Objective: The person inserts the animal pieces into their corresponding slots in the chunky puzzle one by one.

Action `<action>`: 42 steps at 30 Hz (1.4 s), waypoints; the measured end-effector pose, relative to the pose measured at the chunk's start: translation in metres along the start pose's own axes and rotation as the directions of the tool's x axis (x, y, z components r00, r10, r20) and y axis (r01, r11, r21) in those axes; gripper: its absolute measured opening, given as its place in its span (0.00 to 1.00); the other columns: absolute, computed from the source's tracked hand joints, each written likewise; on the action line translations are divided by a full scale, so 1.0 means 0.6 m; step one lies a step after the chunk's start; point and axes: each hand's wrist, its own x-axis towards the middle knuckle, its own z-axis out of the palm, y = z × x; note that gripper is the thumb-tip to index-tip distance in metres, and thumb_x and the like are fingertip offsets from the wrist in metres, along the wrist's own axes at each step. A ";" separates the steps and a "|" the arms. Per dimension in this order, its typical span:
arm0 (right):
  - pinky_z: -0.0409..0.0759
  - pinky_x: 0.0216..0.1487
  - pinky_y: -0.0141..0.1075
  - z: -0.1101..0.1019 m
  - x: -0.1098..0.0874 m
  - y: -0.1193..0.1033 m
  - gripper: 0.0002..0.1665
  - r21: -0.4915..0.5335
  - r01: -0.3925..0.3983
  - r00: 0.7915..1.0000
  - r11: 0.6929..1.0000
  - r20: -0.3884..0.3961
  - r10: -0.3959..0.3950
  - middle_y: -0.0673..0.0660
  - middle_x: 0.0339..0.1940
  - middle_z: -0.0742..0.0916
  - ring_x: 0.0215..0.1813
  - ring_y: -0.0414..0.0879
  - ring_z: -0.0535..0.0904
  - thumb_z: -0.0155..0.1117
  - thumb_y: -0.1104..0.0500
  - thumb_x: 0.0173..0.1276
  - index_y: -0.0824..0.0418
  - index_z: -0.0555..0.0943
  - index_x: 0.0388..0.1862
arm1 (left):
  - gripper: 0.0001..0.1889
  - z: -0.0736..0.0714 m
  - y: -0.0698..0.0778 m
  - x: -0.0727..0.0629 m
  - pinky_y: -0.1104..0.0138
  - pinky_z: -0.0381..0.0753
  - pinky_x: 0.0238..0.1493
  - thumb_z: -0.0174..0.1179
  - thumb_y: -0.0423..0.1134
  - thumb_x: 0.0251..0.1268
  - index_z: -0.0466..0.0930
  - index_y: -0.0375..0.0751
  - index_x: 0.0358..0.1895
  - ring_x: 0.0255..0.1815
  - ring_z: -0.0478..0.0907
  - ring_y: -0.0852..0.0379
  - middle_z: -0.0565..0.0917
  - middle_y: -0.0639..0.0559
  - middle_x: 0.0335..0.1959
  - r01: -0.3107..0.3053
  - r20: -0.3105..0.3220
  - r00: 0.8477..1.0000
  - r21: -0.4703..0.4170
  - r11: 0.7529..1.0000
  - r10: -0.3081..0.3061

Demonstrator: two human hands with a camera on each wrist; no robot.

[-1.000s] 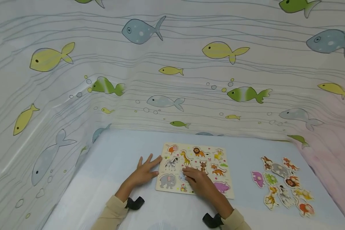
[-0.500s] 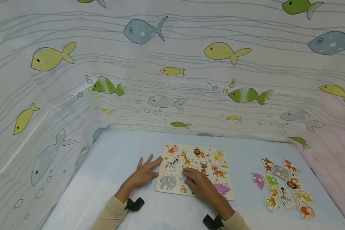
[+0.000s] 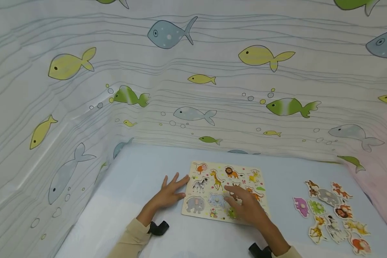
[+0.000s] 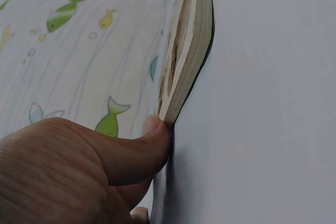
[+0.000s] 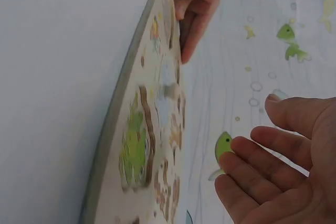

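A wooden animal puzzle board [image 3: 209, 214] lies on the table in the head view. My left hand [image 3: 166, 195] rests at its left edge with fingers spread; in the left wrist view the thumb [image 4: 142, 153] touches the board's side. A light blue animal piece [image 3: 216, 200] with a knob sits in the board's front row, beside the pictured elephant [image 3: 195, 205]. Over the board's right part hovers my right hand [image 3: 249, 208], holding nothing. Its fingers are apart and relaxed in the right wrist view, and it covers several of the animal pictures.
To the right of the board lies a loose group of animal pieces, among them a grey elephant piece [image 3: 329, 197], a purple piece [image 3: 301, 207] and a zebra piece [image 3: 334, 229]. Some overlap. A fish-patterned sheet [image 3: 193, 93] rises behind the pale table [image 3: 148, 161].
My right hand has let go of the light blue piece and moved right, leaving it in the board. The left hand keeps its place at the board's edge. The head view has shifted slightly.
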 end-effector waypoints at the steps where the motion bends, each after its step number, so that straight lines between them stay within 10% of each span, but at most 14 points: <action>1: 0.85 0.56 0.49 -0.012 -0.004 0.005 0.25 -0.022 -0.011 1.000 1.000 -0.004 0.011 0.53 0.59 0.86 0.57 0.50 0.84 0.71 0.59 0.66 0.57 0.81 0.62 | 0.35 0.002 0.000 0.001 0.40 0.19 0.77 0.62 0.39 0.69 0.61 0.46 0.77 0.84 0.40 0.40 0.61 0.50 0.79 -0.001 0.000 1.000 0.003 1.000 0.001; 13: 0.80 0.55 0.62 -0.157 -0.065 0.105 0.23 -0.179 -0.297 0.941 0.938 -0.221 0.256 0.69 0.62 0.83 0.63 0.69 0.78 0.63 0.54 0.74 0.64 0.79 0.63 | 0.35 0.003 0.002 0.000 0.39 0.19 0.77 0.63 0.39 0.68 0.61 0.45 0.77 0.83 0.42 0.39 0.62 0.49 0.79 0.007 -0.007 1.000 0.003 1.000 -0.007; 21: 0.81 0.32 0.25 -0.218 -0.110 0.168 0.33 -0.091 -0.592 0.792 0.801 -0.251 0.557 0.68 0.60 0.84 0.55 0.58 0.86 0.56 0.40 0.75 0.63 0.78 0.65 | 0.35 0.000 0.003 -0.001 0.40 0.19 0.77 0.62 0.39 0.68 0.61 0.46 0.77 0.84 0.41 0.40 0.61 0.50 0.79 0.007 -0.007 1.000 -0.006 1.000 -0.007; 25: 0.85 0.43 0.42 -0.228 -0.120 0.187 0.40 -0.094 -0.686 0.717 0.722 -0.257 0.648 0.68 0.63 0.81 0.62 0.66 0.80 0.56 0.34 0.72 0.64 0.76 0.67 | 0.35 0.001 0.000 0.000 0.40 0.19 0.77 0.62 0.39 0.68 0.61 0.46 0.77 0.84 0.41 0.39 0.61 0.50 0.79 0.005 -0.010 1.000 -0.006 1.000 -0.005; 31: 0.75 0.57 0.65 -0.220 -0.128 0.207 0.42 -0.112 -0.743 0.666 0.660 -0.231 0.710 0.71 0.68 0.76 0.67 0.73 0.71 0.52 0.32 0.73 0.62 0.72 0.71 | 0.35 0.004 0.000 0.003 0.41 0.19 0.78 0.62 0.40 0.68 0.61 0.47 0.77 0.84 0.40 0.40 0.61 0.51 0.79 0.005 -0.001 1.000 -0.003 1.000 -0.005; 38: 0.74 0.58 0.65 -0.212 -0.132 0.221 0.38 -0.176 -0.728 0.681 0.662 -0.295 0.671 0.70 0.67 0.77 0.67 0.71 0.72 0.57 0.35 0.73 0.61 0.75 0.69 | 0.36 0.000 0.006 0.002 0.41 0.19 0.78 0.62 0.39 0.68 0.61 0.46 0.77 0.84 0.41 0.40 0.60 0.51 0.79 0.012 0.001 1.000 0.000 1.000 -0.012; 42: 0.80 0.39 0.52 -0.209 -0.135 0.228 0.36 -0.244 -0.689 0.722 0.683 -0.312 0.617 0.72 0.61 0.80 0.42 0.63 0.81 0.60 0.38 0.72 0.62 0.77 0.66 | 0.35 0.000 0.005 0.001 0.41 0.20 0.78 0.63 0.39 0.68 0.61 0.46 0.77 0.84 0.41 0.41 0.61 0.51 0.79 0.029 -0.004 1.000 0.002 1.000 -0.029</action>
